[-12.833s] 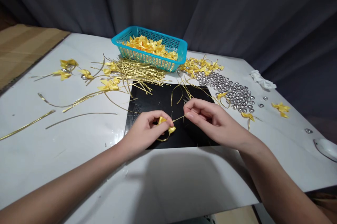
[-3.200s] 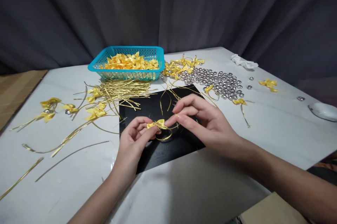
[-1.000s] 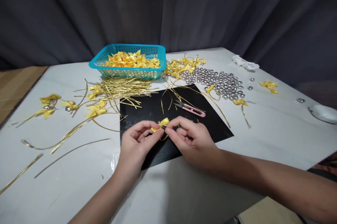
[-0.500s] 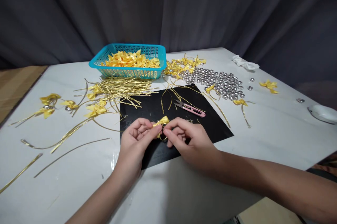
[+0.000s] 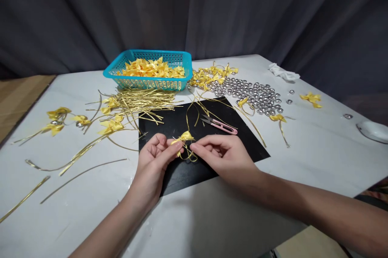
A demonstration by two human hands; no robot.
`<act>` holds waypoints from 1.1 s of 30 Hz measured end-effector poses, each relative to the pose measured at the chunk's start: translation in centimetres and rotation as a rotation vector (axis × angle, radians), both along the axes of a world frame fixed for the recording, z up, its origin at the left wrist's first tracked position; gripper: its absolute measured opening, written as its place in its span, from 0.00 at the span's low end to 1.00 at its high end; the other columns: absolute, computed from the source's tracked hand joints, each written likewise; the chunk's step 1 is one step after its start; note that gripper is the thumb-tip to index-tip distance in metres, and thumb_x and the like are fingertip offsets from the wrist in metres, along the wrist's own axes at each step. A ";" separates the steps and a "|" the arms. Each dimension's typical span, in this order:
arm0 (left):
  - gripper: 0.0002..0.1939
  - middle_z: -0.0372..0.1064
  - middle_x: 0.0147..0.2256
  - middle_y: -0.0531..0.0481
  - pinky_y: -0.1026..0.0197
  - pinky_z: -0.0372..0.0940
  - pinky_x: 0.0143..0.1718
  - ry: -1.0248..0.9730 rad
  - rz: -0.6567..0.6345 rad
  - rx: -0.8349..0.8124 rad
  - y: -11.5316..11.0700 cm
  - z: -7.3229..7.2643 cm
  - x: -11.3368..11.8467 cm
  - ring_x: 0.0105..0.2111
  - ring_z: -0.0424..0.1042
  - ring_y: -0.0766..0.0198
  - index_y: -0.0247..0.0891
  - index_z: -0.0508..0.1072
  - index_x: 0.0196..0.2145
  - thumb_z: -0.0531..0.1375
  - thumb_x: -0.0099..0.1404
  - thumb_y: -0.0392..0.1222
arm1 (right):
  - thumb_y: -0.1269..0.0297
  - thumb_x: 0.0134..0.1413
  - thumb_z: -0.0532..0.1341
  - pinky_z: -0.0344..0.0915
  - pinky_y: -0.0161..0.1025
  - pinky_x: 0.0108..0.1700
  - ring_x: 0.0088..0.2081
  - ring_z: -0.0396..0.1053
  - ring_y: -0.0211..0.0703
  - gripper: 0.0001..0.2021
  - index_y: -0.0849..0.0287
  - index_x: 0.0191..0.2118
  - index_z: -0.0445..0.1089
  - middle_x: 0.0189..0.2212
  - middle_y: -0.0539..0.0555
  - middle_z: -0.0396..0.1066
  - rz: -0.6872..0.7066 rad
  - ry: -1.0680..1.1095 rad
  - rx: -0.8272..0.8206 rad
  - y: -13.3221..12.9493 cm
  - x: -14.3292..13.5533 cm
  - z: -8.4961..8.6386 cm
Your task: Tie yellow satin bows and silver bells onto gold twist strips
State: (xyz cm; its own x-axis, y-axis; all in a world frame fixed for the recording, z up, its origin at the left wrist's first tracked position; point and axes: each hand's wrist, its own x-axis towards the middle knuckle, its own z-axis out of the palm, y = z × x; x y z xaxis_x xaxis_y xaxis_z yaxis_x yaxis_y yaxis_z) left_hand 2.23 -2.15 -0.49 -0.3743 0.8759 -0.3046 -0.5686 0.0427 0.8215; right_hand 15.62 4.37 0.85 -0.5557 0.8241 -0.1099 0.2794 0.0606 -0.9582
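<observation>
Between thumb and fingers, my left hand (image 5: 159, 153) pinches a yellow ribbon bow (image 5: 185, 136) above the black mat (image 5: 194, 173). A thin gold cord (image 5: 190, 156) loops out below the bow. My right hand (image 5: 222, 151) is just right of it, thumb and forefinger pressed together at the cord; the fingers cover the spot they grip. Behind the right hand, pink thread snips (image 5: 220, 124) lie on the mat with blades pointing left.
A blue basket (image 5: 148, 84) of yellow bows stands at the back. Gold cords (image 5: 142, 102) lie before it, silver beads (image 5: 257, 94) to its right. Loose bows (image 5: 112, 124) are at the left. A white tissue (image 5: 283, 72) and a white dish-like object (image 5: 372, 130) lie right.
My right hand has drawn slightly right, away from the bow, and more of the looped cord shows. The left hand still pinches the bow, now turned a little.
</observation>
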 end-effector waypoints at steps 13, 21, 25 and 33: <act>0.21 0.67 0.19 0.59 0.73 0.60 0.28 0.084 -0.025 0.006 0.0 -0.2 0.1 0.24 0.66 0.74 0.38 0.54 0.21 0.68 0.48 0.33 | 0.66 0.53 0.56 0.49 0.32 0.23 0.21 0.52 0.31 0.06 0.61 0.27 0.66 0.21 0.47 0.59 0.173 -0.055 0.234 0.8 0.3 -0.1; 0.22 0.70 0.22 0.57 0.72 0.60 0.27 0.204 -0.039 0.007 0.1 -0.1 0.1 0.24 0.66 0.73 0.38 0.53 0.21 0.68 0.48 0.35 | 0.71 0.58 0.52 0.57 0.34 0.30 0.29 0.62 0.36 0.05 0.60 0.34 0.64 0.29 0.52 0.65 0.313 -0.242 0.906 1.9 1.3 0.9; 0.22 0.69 0.21 0.57 0.72 0.58 0.24 0.266 -0.088 -0.018 0.1 0.0 0.4 0.22 0.64 0.73 0.38 0.53 0.21 0.68 0.47 0.35 | 0.68 0.63 0.47 0.56 0.34 0.28 0.29 0.63 0.37 0.11 0.61 0.36 0.65 0.31 0.54 0.67 0.421 -0.334 1.117 2.6 1.5 1.0; 0.21 0.67 0.21 0.59 0.73 0.53 0.21 0.270 -0.292 -0.026 -0.1 0.0 1.0 0.19 0.60 0.76 0.39 0.51 0.23 0.65 0.49 0.33 | 0.67 0.64 0.47 0.52 0.34 0.26 0.28 0.63 0.36 0.11 0.60 0.36 0.66 0.33 0.53 0.68 0.542 -0.399 1.140 2.9 1.5 0.6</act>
